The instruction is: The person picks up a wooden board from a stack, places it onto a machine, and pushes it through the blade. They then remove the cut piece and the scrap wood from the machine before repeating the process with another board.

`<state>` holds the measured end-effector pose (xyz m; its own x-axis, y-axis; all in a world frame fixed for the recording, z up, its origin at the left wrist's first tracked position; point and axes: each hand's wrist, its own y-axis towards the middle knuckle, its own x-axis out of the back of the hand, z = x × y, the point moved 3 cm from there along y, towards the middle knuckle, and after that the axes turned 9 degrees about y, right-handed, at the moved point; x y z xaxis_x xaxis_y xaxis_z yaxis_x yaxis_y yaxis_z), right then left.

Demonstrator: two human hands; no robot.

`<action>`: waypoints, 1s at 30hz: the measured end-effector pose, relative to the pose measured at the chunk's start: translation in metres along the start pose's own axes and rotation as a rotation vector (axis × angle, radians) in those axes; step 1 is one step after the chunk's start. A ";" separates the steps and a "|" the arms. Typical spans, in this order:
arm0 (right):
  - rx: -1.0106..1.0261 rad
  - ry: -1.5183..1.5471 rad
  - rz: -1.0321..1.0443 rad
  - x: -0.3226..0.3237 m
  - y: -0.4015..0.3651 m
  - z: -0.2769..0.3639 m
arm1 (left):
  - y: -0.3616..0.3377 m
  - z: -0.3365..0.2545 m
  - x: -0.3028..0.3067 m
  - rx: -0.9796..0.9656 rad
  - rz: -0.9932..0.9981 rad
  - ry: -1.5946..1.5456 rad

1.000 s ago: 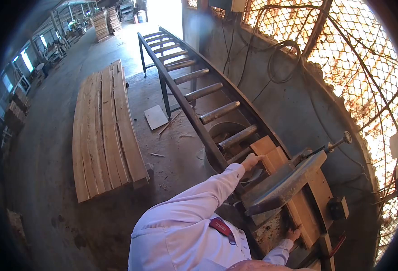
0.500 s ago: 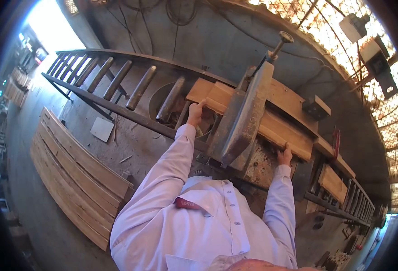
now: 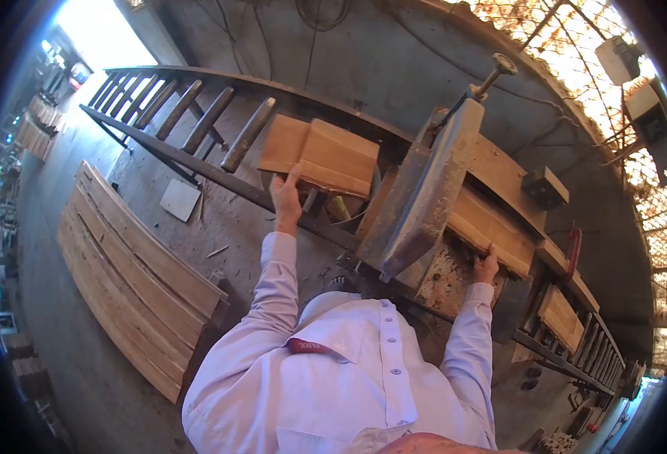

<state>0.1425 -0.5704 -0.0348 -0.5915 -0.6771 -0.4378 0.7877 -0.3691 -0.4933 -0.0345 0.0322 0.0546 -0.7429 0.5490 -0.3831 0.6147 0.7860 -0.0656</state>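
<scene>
My left hand (image 3: 286,198) grips the near edge of a short wooden board (image 3: 337,159), thumb on top, over the roller stand left of the machine. A seam runs across this wood near its left end. My right hand (image 3: 486,266) is closed on the near edge of a longer wooden plank (image 3: 492,227), which lies on the machine bed (image 3: 445,281) to the right. Between my hands stands a worn metal machine head (image 3: 443,181) with a knobbed screw (image 3: 502,66) on top. It hides whatever is beneath it.
A roller stand (image 3: 174,160) stretches left, and another roller stand (image 3: 591,344) continues right with a wood piece (image 3: 561,316) on it. Curved long planks (image 3: 129,280) are stacked at left. A red clamp (image 3: 573,253) sits on the fence. Wood scraps lie on the floor.
My left hand has drawn the short board leftward, away from the machine head and over the rollers. My right hand stays at the plank's near edge.
</scene>
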 end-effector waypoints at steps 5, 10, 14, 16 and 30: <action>-0.007 -0.009 -0.020 0.000 -0.003 0.001 | 0.004 -0.082 0.076 -0.163 -0.297 0.078; 0.033 0.002 0.085 0.001 0.006 -0.004 | 0.032 -0.141 0.084 -0.395 -0.332 0.263; 0.027 0.002 0.037 -0.010 -0.012 0.001 | 0.103 -0.110 0.092 -0.528 -0.252 0.550; 0.016 0.010 0.048 -0.004 -0.006 0.001 | 0.138 -0.066 0.091 -0.468 -0.172 0.451; 0.368 -0.530 0.324 0.026 0.026 -0.005 | 0.060 -0.086 0.094 -0.180 -0.274 -0.319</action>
<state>0.1466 -0.5944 -0.0631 -0.2288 -0.9722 -0.0492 0.9716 -0.2249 -0.0742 -0.0898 0.1557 0.0944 -0.7354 0.2215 -0.6403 0.3307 0.9422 -0.0538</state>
